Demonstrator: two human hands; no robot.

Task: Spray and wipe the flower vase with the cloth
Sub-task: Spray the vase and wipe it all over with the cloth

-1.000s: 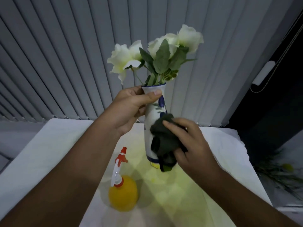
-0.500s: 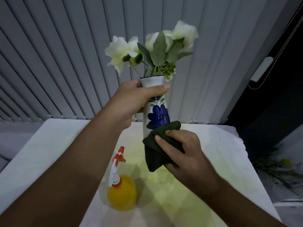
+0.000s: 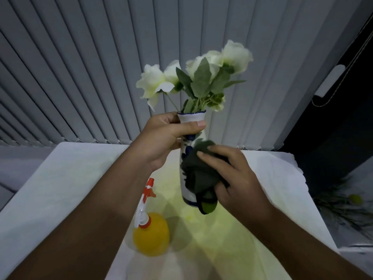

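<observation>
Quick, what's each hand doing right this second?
Left hand: closed around the neck of the flower vase, holding it.
Right hand: closed on the dark cloth, pressing it against the vase's body.

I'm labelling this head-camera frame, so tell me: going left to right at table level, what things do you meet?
Yellow spray bottle → blue-and-white flower vase gripped near its neck by the left hand → dark cloth pressed on the vase → right hand → leafy stems on the floor.

No text, label, brand or number can be read on anything here.
</observation>
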